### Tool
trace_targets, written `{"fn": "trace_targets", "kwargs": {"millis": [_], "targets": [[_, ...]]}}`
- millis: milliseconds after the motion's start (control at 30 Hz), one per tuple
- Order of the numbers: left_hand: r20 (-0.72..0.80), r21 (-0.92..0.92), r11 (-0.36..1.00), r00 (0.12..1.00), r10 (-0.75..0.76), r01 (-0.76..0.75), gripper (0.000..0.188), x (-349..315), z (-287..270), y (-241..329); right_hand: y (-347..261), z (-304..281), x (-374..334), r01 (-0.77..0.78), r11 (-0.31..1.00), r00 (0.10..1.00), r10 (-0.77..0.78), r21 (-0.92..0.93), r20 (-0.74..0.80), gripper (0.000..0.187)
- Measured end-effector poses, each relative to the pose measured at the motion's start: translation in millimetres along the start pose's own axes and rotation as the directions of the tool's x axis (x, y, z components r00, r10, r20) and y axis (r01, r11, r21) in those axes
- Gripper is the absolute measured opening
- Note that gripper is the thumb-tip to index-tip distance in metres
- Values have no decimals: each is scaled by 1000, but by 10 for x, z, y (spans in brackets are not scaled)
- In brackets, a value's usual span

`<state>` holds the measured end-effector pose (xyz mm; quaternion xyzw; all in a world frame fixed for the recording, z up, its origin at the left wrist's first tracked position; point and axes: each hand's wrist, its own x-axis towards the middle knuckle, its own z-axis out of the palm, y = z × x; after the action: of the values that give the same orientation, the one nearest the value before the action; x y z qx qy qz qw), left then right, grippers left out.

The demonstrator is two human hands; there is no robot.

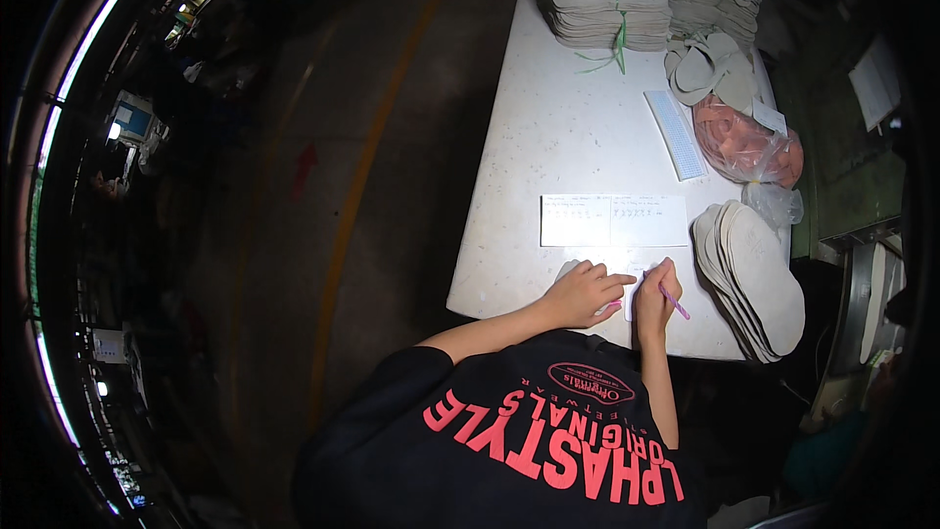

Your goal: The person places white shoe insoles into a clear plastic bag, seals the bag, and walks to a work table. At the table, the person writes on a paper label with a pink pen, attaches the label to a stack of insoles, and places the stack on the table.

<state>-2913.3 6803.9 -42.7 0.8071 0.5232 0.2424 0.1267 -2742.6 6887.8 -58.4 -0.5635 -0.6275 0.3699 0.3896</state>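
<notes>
Nearest the camera, a black shirt (509,431) with coral-red lettering fills the lower part of the view, and both forearms reach from it onto the white surface (529,137). The step in hand looks like writing: the right hand (654,306) has its grip closed around a pink-purple pen (676,306), over a small white slip (632,302) near the close edge. The left hand (585,296) lies just beside it, index finger stretched toward the slip, the other fingers partly curled; a bit of pink shows under them, but I cannot tell whether that grip clasps it.

My judgement is that the next move calls for small, controlled strokes, with the slip kept from sliding.

The pen lies between the right thumb and fingers. Its long axis slants: the writing end points away from the body and leftward, the tail back and rightward. A wide sheet (578,233) lies just beyond the hands, its long axis crosswise; fanned pale sole-shaped pieces (754,279) rest to the right.
</notes>
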Motion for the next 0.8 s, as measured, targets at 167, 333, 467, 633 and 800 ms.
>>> {"fn": "trace_targets", "kwargs": {"millis": [167, 333, 467, 633, 800], "targets": [[-51, 11, 1000, 999, -12, 12, 28, 0, -8, 17, -47, 6, 11, -9, 1000, 1000, 10, 22, -17, 42], [-66, 32, 999, 998, 14, -12, 16, 21, 3, 16, -50, -33, 16, -38, 998, 999, 41, 58, -37, 45], [-86, 45, 999, 996, 28, -24, 17, 46, 30, 20, -9, -93, 7, -121, 992, 991, 119, -31, -59, 45], [-98, 8, 999, 995, 34, -34, 14, 80, 2, 50, 27, -80, 22, -21, 1000, 998, 21, 0, -54, 43], [-116, 26, 999, 993, 38, -35, 14, 105, -20, 79, 43, -59, 18, -11, 1000, 1000, 12, 26, -23, 40]]}}
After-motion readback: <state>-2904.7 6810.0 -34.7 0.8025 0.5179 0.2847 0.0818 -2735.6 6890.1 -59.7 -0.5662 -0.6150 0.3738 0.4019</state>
